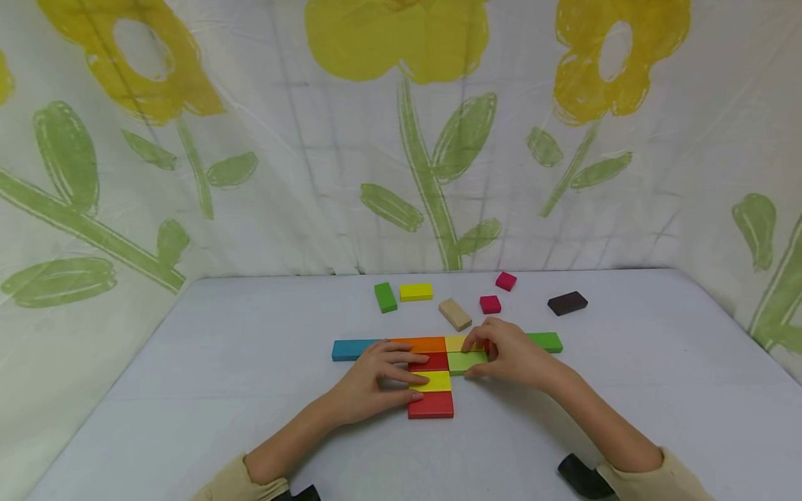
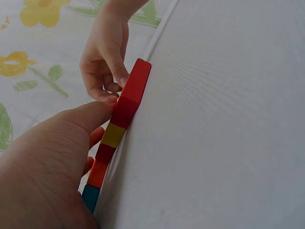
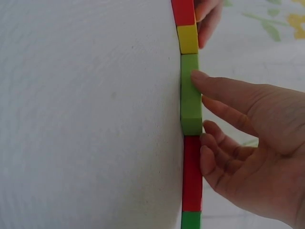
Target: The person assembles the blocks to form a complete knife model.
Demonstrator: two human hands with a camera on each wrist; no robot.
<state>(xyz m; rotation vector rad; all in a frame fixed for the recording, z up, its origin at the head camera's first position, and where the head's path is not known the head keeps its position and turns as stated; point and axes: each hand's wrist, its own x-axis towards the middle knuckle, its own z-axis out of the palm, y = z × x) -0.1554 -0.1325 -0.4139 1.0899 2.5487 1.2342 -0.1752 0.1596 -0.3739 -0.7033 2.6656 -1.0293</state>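
Note:
My left hand lies with its fingers spread over the left side of a stack of flat blocks, touching a dark red block and a yellow block. Its thumb is at the left edge of the nearest red block. With bent fingers, my right hand grips a light green block, thumb on its near face. The right fingertips reach over a pale yellow block behind it. A red block, beside the light green one in the right wrist view, is mostly covered in the head view.
The back row also has a blue block, an orange block and a green block. Behind lie loose blocks: green, yellow, tan, two small red ones and dark brown. A flower-patterned curtain hangs behind.

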